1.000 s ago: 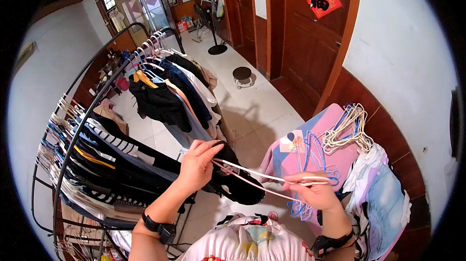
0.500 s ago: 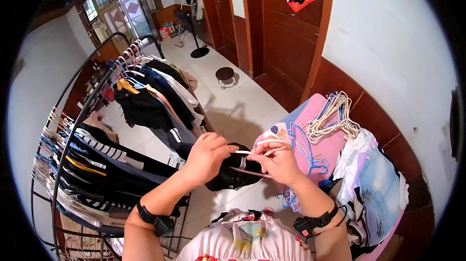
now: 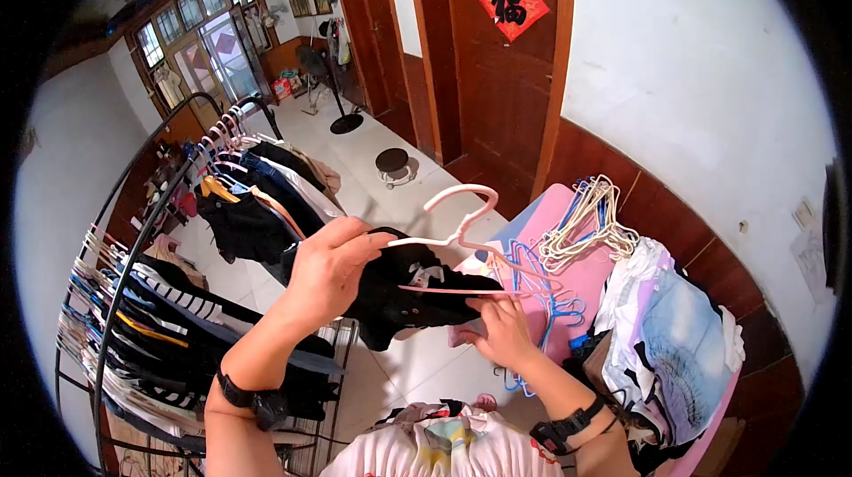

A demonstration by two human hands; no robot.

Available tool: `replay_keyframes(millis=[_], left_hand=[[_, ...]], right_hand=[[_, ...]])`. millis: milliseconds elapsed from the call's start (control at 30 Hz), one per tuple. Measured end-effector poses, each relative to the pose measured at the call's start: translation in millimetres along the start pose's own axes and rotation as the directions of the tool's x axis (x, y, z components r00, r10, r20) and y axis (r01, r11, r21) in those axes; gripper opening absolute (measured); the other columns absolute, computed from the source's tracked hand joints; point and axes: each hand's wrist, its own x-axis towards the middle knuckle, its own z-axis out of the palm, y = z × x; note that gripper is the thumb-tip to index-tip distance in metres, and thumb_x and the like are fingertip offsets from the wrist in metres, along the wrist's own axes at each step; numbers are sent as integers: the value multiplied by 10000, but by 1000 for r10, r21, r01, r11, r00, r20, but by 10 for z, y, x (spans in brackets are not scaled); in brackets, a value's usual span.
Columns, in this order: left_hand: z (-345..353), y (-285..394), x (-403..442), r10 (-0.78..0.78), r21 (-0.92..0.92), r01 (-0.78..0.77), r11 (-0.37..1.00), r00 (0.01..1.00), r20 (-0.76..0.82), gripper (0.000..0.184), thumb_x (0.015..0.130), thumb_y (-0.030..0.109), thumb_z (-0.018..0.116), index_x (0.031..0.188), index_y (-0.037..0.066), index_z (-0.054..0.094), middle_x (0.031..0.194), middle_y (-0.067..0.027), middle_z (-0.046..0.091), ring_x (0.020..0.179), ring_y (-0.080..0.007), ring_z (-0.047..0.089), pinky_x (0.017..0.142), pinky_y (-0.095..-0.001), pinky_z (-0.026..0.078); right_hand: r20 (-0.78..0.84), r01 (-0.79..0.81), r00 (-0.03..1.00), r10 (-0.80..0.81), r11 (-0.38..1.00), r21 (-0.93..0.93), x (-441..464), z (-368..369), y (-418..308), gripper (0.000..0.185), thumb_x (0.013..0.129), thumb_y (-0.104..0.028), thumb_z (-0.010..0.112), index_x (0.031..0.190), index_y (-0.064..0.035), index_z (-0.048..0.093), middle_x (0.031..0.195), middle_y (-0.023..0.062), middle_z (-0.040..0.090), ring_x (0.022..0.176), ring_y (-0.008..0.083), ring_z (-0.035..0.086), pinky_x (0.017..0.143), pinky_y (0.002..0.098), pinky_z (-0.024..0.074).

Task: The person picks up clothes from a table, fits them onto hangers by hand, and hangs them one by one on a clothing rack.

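A pale pink clothes hanger (image 3: 462,230) is held in front of me, its hook pointing up. My left hand (image 3: 328,268) is closed around the hanger's left shoulder, where a black garment (image 3: 390,307) hangs. The garment has a small pale label and stretches along the hanger's lower bar. My right hand (image 3: 504,328) pinches the garment's right end just below that bar, while the hanger's right arm sticks out bare above it.
To the left stands a black clothes rack (image 3: 111,322) packed with hung clothes. At right, a pink board (image 3: 581,277) bears blue hangers (image 3: 555,299), a bundle of white hangers (image 3: 590,228) and a clothes pile (image 3: 679,344). A round stool (image 3: 391,162) and a fan (image 3: 344,122) stand farther off.
The hanger has turned so its hook stands up in plain view. My right hand has left the hook area and moved down to the garment's right end. My left hand has shifted slightly left.
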Motion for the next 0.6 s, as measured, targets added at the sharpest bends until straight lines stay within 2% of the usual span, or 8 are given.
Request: replay_keyframes(millis=[67,167,233,300,367,467,500,600], left_hand=[[-82,-32,-45,-1,13,1,1000,1000,-10,313,710,-110,649,989,26,689,810,-104,586,735,-292,601,629,-350,487],[-214,-111,-191,-41,5,41,999,999,5,305,723,-114,656,997,18,688,804,-100,573,714,-295,583,613,-330,467],[-248,-150,-319,-158,-43,160,986,986,46,292,737,-113,660,998,15,685,800,-107,566,708,-289,580,607,-326,463],[-283,-215,-408,-142,-34,143,989,990,20,286,747,-113,660,1000,17,685,794,-112,562,708,-281,582,602,-325,461],[-361,-286,-529,-202,35,200,979,978,55,287,747,-118,658,999,18,685,793,-111,568,699,-282,588,595,-329,465],[-415,-421,-732,-225,-2,225,974,973,55,264,779,-120,637,987,30,700,798,-113,586,674,-251,585,568,-314,440],[-428,-431,-773,-230,-5,231,973,972,52,264,779,-120,637,987,30,700,798,-113,586,674,-251,585,568,-314,440],[-460,-455,-887,-264,-12,265,964,962,72,278,750,-122,655,992,10,686,788,-113,575,682,-291,598,595,-336,479]], right_hand=[[114,11,993,7,989,-150,-67,85,198,258,728,-149,722,984,-117,716,965,48,687,988,231,588,910,405,353],[82,47,996,-39,994,-103,-127,142,405,195,735,-139,697,928,-129,725,937,20,694,952,223,586,900,400,327],[72,26,997,-21,997,-67,-137,134,408,141,748,-168,687,879,-136,730,921,5,695,929,213,584,888,416,329],[204,-17,978,46,990,-142,-47,32,312,147,755,-146,680,896,-150,722,949,-25,674,981,202,599,955,422,354],[184,8,982,27,982,-186,39,-60,270,126,749,-159,694,873,-145,709,999,-1,665,989,224,596,959,414,361],[103,61,993,-53,995,-79,161,-152,309,149,717,-131,730,851,-93,678,1103,80,622,973,294,586,914,415,415],[109,65,992,-56,995,-80,190,-173,331,149,717,-131,730,851,-93,678,1103,80,622,973,294,586,914,415,415],[70,101,992,-101,995,12,341,-295,277,204,691,-21,720,869,-48,625,1095,139,603,1000,364,590,861,438,486]])
